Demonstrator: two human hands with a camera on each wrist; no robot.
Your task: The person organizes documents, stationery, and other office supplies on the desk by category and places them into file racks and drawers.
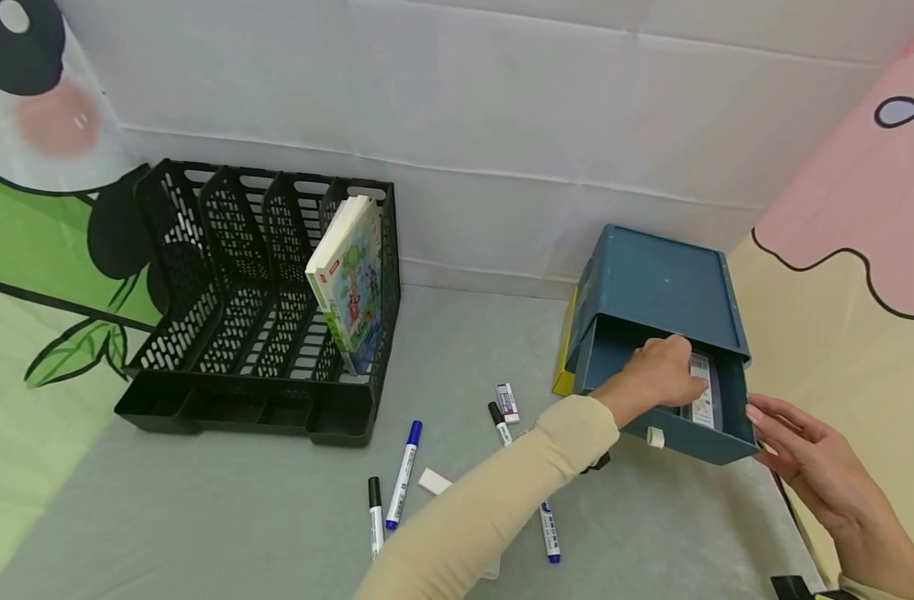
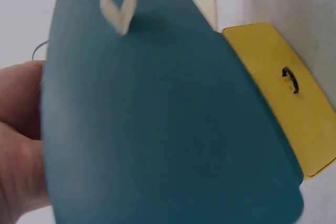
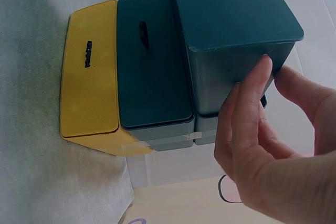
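Note:
A teal drawer (image 1: 700, 437) with a small white pull (image 1: 655, 437) is slid out of the top of a drawer unit (image 1: 666, 275). My left hand (image 1: 655, 375) reaches over the drawer front, fingers down inside and hidden. Beside it in the drawer lies a flat white printed item (image 1: 702, 396), its kind unclear. In the left wrist view part of the left hand (image 2: 21, 140) shows at the drawer's edge. My right hand (image 1: 816, 458) touches the drawer's right side wall with extended fingers; the right wrist view shows its fingertips (image 3: 266, 62) against that wall.
A black slotted file rack (image 1: 262, 400) holding books (image 1: 355, 279) stands left. Between lie a blue-capped marker (image 1: 404, 475), black-capped markers (image 1: 375, 517), another blue marker (image 1: 550, 533), a small eraser-like block (image 1: 506, 402) and a white piece (image 1: 434, 481). A yellow drawer (image 3: 92, 72) sits lowest.

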